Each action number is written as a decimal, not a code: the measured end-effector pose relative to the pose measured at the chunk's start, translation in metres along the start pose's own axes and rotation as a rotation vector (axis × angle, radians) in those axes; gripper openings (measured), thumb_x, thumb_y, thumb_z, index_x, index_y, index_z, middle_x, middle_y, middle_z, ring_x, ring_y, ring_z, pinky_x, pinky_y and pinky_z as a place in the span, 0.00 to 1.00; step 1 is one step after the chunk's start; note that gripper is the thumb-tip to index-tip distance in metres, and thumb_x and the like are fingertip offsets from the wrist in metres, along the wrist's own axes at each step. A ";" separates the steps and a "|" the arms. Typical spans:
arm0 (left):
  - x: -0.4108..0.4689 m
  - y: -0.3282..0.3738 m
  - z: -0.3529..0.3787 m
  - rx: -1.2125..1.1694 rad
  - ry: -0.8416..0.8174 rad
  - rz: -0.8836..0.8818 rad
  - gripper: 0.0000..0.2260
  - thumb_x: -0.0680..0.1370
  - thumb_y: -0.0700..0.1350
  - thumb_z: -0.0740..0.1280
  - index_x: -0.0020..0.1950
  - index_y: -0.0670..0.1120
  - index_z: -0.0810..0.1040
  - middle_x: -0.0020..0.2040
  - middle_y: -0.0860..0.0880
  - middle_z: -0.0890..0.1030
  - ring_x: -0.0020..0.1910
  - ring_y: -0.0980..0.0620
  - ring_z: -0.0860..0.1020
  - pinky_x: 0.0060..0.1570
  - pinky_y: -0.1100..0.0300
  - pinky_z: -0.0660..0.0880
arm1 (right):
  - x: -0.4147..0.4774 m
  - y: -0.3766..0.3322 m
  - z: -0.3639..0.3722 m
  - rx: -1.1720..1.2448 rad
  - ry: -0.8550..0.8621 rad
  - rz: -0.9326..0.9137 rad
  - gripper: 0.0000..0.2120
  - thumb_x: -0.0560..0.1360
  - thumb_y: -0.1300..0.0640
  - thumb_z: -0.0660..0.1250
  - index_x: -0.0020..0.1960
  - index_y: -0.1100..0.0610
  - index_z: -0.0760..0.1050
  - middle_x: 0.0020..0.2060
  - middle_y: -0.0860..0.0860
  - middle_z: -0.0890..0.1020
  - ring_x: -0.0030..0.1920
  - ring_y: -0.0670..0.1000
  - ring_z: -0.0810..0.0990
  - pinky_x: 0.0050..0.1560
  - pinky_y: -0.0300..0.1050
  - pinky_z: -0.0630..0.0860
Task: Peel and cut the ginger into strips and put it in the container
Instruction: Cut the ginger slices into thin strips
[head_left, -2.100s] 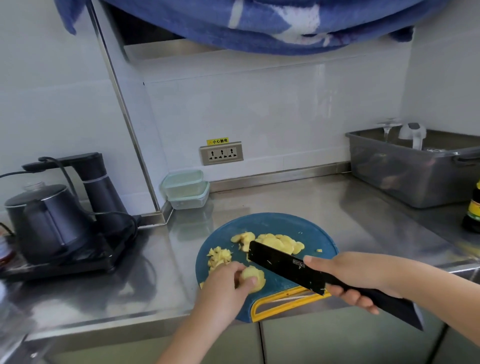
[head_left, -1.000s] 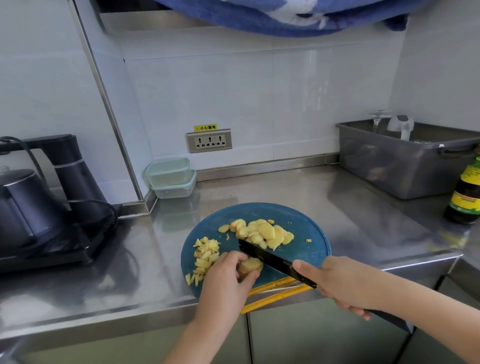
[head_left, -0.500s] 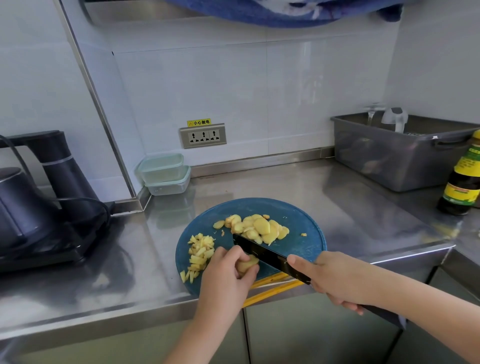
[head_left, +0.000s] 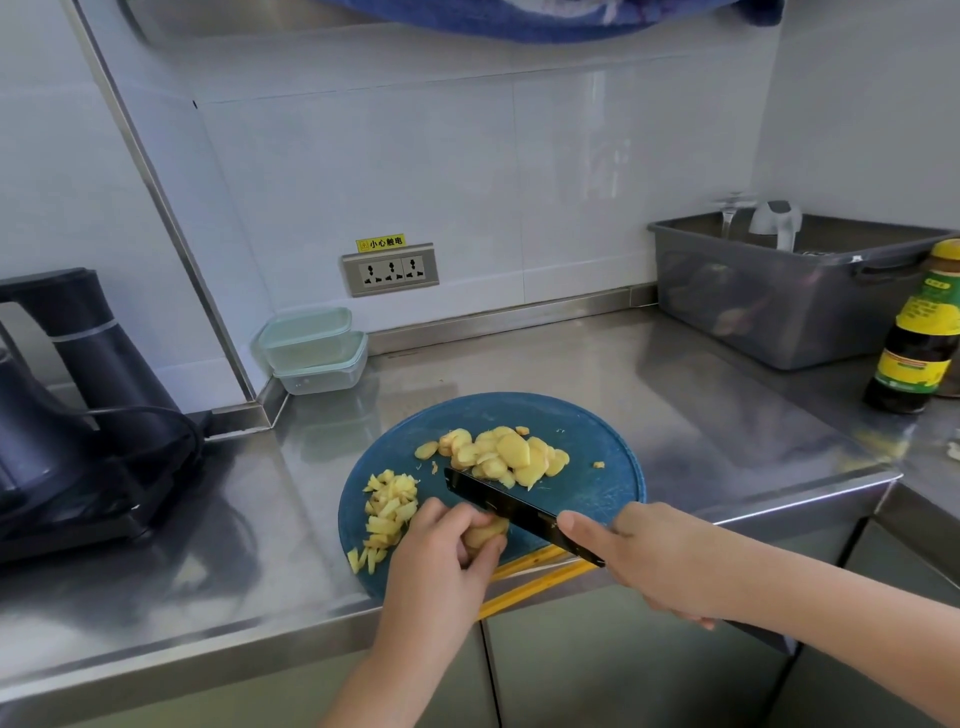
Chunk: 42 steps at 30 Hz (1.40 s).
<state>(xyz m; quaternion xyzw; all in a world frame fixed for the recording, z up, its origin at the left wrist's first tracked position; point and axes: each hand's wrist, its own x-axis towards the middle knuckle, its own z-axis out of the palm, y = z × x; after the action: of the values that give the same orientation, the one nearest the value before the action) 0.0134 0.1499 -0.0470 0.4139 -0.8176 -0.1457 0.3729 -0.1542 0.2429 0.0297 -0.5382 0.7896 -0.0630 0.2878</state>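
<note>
- Ginger stack (head_left: 485, 532) lies at 6 o'clock on the blue cutting board (head_left: 597, 483), pinched by the left hand (head_left: 441, 561).
- Right hand (head_left: 660, 561) clamps the knife (head_left: 498, 501), forefinger along the blade, which rests against the stack.
- Step: cutting strips; strips (head_left: 387, 512) at 9 o'clock, slices (head_left: 509, 457) at 12.
- Next: thin parallel cuts, fingertips tucked back; containers (head_left: 311, 348) stand at 10 o'clock.

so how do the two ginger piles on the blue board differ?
Cut: strip pile is thin short sticks; slice pile is flat round coins.
Place: strip pile sits at the board's left edge by the left hand, which holds a ginger piece; slice pile lies mid-board beyond the knife in the right hand.
Spread: strip pile trails loosely; slice pile overlaps.
Both pale yellow, on the board.
</note>
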 end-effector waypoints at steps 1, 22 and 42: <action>0.000 -0.001 0.000 0.002 -0.002 0.004 0.05 0.71 0.46 0.74 0.44 0.52 0.81 0.36 0.57 0.69 0.37 0.58 0.71 0.35 0.71 0.67 | 0.001 0.000 0.001 0.008 0.031 -0.017 0.22 0.80 0.36 0.45 0.38 0.47 0.66 0.33 0.53 0.71 0.29 0.50 0.72 0.30 0.39 0.71; -0.001 -0.002 0.002 0.026 -0.022 0.058 0.07 0.72 0.48 0.73 0.43 0.51 0.75 0.37 0.57 0.65 0.32 0.61 0.68 0.36 0.72 0.68 | 0.016 0.011 -0.019 0.354 -0.301 0.128 0.30 0.74 0.28 0.50 0.31 0.53 0.63 0.23 0.49 0.63 0.21 0.48 0.60 0.22 0.38 0.62; 0.001 0.003 -0.006 -0.011 -0.098 0.029 0.06 0.75 0.48 0.70 0.45 0.52 0.73 0.39 0.59 0.65 0.36 0.61 0.69 0.41 0.73 0.67 | 0.004 -0.001 -0.027 0.266 -0.311 0.156 0.31 0.73 0.27 0.49 0.30 0.53 0.62 0.22 0.49 0.63 0.20 0.47 0.60 0.22 0.37 0.62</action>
<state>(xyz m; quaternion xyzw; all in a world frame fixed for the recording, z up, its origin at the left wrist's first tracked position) 0.0158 0.1517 -0.0407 0.3921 -0.8401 -0.1649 0.3367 -0.1683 0.2328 0.0509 -0.4359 0.7597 -0.0603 0.4788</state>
